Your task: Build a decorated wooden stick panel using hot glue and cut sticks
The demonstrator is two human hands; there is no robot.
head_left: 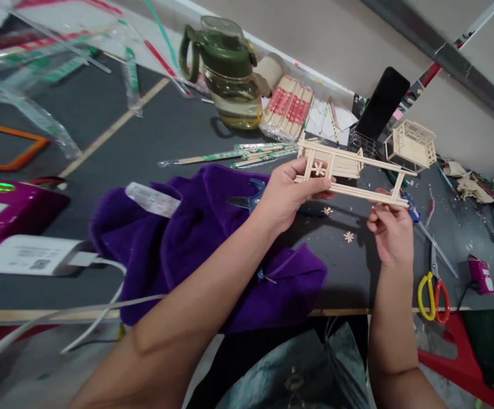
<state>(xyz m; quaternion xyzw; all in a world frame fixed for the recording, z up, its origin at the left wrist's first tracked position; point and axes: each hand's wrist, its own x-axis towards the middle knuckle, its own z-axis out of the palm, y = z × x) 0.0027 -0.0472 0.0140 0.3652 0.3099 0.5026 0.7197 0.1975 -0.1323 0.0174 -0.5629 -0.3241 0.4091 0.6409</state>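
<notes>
My left hand (285,193) grips a long narrow frame of thin wooden sticks (366,193) by its left end, thumb along the lower rail. A small star-shaped stick piece (318,168) shows inside the frame near that thumb. At the frame's lower right corner, my right hand (392,230) has its fingers curled and pressed together against the rail. Two more star pieces lie on the table below: one (348,237) between my hands, another (326,211) nearer the left hand. Blue-handled pliers (253,196) rest on a purple cloth (196,227), partly hidden by the left hand.
Scissors with yellow and red handles (434,289) lie at the front right edge. Behind stand a green-lidded jug (230,74), bundled chopsticks (287,108), a phone (383,102) on a stand and a small stick model (411,145). A white cable (80,307) crosses the left front.
</notes>
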